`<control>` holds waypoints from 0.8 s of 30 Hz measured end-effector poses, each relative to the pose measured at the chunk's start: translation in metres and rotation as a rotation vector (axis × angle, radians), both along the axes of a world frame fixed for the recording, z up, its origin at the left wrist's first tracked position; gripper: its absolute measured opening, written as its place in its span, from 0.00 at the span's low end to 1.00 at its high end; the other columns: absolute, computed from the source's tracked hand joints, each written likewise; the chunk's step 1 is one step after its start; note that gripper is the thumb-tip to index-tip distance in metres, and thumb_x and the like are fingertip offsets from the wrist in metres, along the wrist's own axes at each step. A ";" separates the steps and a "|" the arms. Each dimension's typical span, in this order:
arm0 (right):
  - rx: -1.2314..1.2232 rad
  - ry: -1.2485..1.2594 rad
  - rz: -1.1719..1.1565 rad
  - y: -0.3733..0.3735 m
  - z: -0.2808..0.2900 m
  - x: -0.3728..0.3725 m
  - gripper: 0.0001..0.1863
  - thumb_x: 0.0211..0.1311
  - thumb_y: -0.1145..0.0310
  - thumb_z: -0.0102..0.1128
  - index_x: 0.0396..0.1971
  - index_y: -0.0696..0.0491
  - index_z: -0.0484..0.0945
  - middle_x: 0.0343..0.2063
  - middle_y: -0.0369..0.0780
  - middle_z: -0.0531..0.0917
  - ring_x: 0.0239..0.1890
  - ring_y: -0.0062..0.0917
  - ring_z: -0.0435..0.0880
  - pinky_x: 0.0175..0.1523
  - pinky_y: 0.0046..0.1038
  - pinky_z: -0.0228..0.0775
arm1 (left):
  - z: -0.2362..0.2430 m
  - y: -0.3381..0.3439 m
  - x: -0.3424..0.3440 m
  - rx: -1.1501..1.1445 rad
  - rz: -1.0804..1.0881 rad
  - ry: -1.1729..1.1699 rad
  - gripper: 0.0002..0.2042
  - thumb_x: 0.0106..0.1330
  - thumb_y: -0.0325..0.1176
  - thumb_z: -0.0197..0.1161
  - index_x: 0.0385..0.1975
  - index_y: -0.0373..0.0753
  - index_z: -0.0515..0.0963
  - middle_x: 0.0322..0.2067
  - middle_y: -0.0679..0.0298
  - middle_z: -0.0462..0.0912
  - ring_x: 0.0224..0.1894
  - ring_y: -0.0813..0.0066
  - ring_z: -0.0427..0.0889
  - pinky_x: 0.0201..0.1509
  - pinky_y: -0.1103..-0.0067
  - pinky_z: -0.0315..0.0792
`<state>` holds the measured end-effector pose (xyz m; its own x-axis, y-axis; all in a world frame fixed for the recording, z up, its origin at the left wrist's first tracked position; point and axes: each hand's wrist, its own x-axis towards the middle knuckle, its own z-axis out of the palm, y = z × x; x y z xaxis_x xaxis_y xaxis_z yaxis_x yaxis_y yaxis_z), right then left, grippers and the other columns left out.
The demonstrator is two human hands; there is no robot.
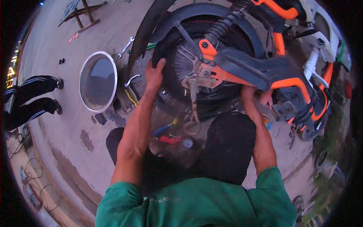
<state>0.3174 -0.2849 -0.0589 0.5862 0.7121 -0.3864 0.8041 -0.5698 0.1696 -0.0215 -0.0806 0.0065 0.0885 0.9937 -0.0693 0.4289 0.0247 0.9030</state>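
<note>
A motorbike's rear wheel, with a black tire [165,81] and a finned metal hub [185,65], is in front of me. My left hand [154,74] grips the tire's left edge, its thumb upward and part of its fingers out of sight. On the other side, my right hand [248,93] reaches in beneath the orange and black swingarm [242,68]; its fingers are hidden there. A spring [193,89] and the bent metal stand [193,126] hang below the hub. A dark shock absorber [228,24] slopes up above the wheel.
A basin of water [114,72] stands at the left, near a wrench [126,47] and a yellow-handled tool [131,97]. A blue screwdriver [161,131], a red-handled tool [170,139] and a round gauge [187,143] lie between my knees. Another person's legs [36,89] are at far left.
</note>
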 end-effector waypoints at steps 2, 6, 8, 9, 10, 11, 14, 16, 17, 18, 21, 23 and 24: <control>0.115 0.175 -0.044 -0.014 -0.016 0.002 0.25 0.73 0.68 0.44 0.68 0.56 0.64 0.70 0.52 0.62 0.71 0.45 0.62 0.70 0.43 0.58 | 0.008 -0.013 0.007 -0.069 0.015 0.007 0.29 0.65 0.51 0.66 0.52 0.28 0.78 0.44 0.50 0.85 0.47 0.62 0.82 0.55 0.71 0.73; 1.031 0.430 -0.384 -0.024 -0.042 -0.038 0.24 0.70 0.56 0.53 0.59 0.54 0.73 0.54 0.50 0.80 0.56 0.47 0.79 0.59 0.45 0.70 | -0.042 -0.033 -0.007 0.126 0.167 -0.055 0.29 0.67 0.52 0.65 0.54 0.28 0.76 0.46 0.50 0.83 0.48 0.63 0.81 0.57 0.72 0.71; 1.174 0.458 -0.537 -0.012 -0.032 -0.045 0.23 0.69 0.58 0.52 0.58 0.55 0.73 0.51 0.49 0.82 0.53 0.49 0.80 0.54 0.44 0.73 | -0.055 -0.051 -0.013 0.150 0.289 0.040 0.29 0.67 0.51 0.64 0.55 0.28 0.75 0.47 0.51 0.83 0.48 0.64 0.80 0.57 0.72 0.71; 1.222 0.456 -0.591 -0.013 -0.036 -0.039 0.23 0.69 0.58 0.52 0.58 0.55 0.73 0.50 0.49 0.82 0.51 0.49 0.81 0.52 0.43 0.75 | -0.042 -0.062 -0.004 0.051 0.270 -0.048 0.29 0.68 0.51 0.63 0.55 0.27 0.75 0.48 0.51 0.83 0.49 0.64 0.80 0.58 0.72 0.70; 0.780 0.237 -0.405 -0.019 -0.049 -0.023 0.22 0.70 0.59 0.51 0.58 0.55 0.73 0.50 0.50 0.82 0.51 0.50 0.81 0.51 0.42 0.75 | -0.035 -0.073 0.005 -0.047 0.252 -0.134 0.30 0.69 0.51 0.63 0.55 0.27 0.74 0.49 0.52 0.82 0.50 0.64 0.80 0.58 0.72 0.70; 0.562 0.133 -0.317 -0.020 -0.060 -0.010 0.22 0.70 0.60 0.51 0.58 0.56 0.73 0.51 0.50 0.81 0.51 0.50 0.81 0.51 0.41 0.75 | -0.033 -0.078 0.010 -0.038 0.278 -0.139 0.29 0.69 0.51 0.63 0.54 0.26 0.75 0.48 0.53 0.82 0.49 0.63 0.80 0.58 0.72 0.71; 0.909 0.129 -0.083 -0.023 -0.079 0.018 0.22 0.71 0.60 0.50 0.58 0.57 0.72 0.53 0.51 0.80 0.53 0.49 0.79 0.54 0.39 0.73 | -0.045 -0.094 0.025 -0.050 0.368 -0.209 0.27 0.70 0.50 0.61 0.53 0.27 0.75 0.48 0.55 0.82 0.47 0.64 0.80 0.56 0.71 0.72; 1.116 0.325 -0.143 -0.030 -0.070 0.001 0.23 0.72 0.59 0.49 0.59 0.58 0.72 0.55 0.51 0.78 0.55 0.48 0.78 0.56 0.38 0.71 | -0.026 -0.121 0.031 -0.146 0.336 -0.257 0.26 0.71 0.48 0.60 0.54 0.28 0.74 0.48 0.55 0.82 0.47 0.65 0.80 0.56 0.71 0.72; 1.148 0.502 -0.256 -0.029 -0.051 -0.028 0.24 0.73 0.57 0.50 0.59 0.58 0.71 0.56 0.52 0.77 0.57 0.47 0.76 0.57 0.37 0.70 | -0.021 -0.132 0.026 -0.217 0.356 -0.272 0.34 0.70 0.55 0.59 0.57 0.23 0.71 0.52 0.46 0.79 0.53 0.56 0.78 0.60 0.69 0.69; 1.173 0.681 -0.365 -0.026 -0.027 -0.056 0.25 0.74 0.56 0.50 0.60 0.59 0.71 0.57 0.52 0.76 0.58 0.45 0.75 0.59 0.37 0.69 | -0.029 -0.141 0.019 -0.237 0.384 -0.240 0.37 0.70 0.58 0.58 0.57 0.21 0.71 0.52 0.42 0.79 0.54 0.54 0.78 0.61 0.68 0.69; 1.254 1.006 -0.617 -0.030 -0.007 -0.069 0.28 0.74 0.52 0.52 0.61 0.61 0.70 0.61 0.51 0.73 0.61 0.39 0.73 0.61 0.36 0.66 | -0.071 -0.169 0.028 -0.284 0.359 -0.162 0.39 0.69 0.61 0.57 0.56 0.20 0.71 0.51 0.41 0.80 0.52 0.54 0.79 0.59 0.67 0.70; 1.323 1.249 -0.836 -0.024 -0.007 -0.083 0.32 0.72 0.48 0.56 0.63 0.59 0.67 0.61 0.44 0.73 0.61 0.31 0.72 0.63 0.34 0.64 | -0.099 -0.173 0.021 -0.177 0.321 -0.219 0.34 0.71 0.59 0.57 0.49 0.24 0.75 0.42 0.49 0.84 0.42 0.63 0.82 0.48 0.69 0.75; 1.336 1.447 -1.041 -0.025 0.002 -0.087 0.36 0.70 0.47 0.58 0.66 0.57 0.65 0.59 0.39 0.74 0.60 0.27 0.72 0.65 0.33 0.63 | -0.097 -0.175 0.024 -0.185 0.321 -0.218 0.34 0.71 0.59 0.57 0.49 0.24 0.75 0.42 0.49 0.84 0.42 0.63 0.82 0.48 0.69 0.75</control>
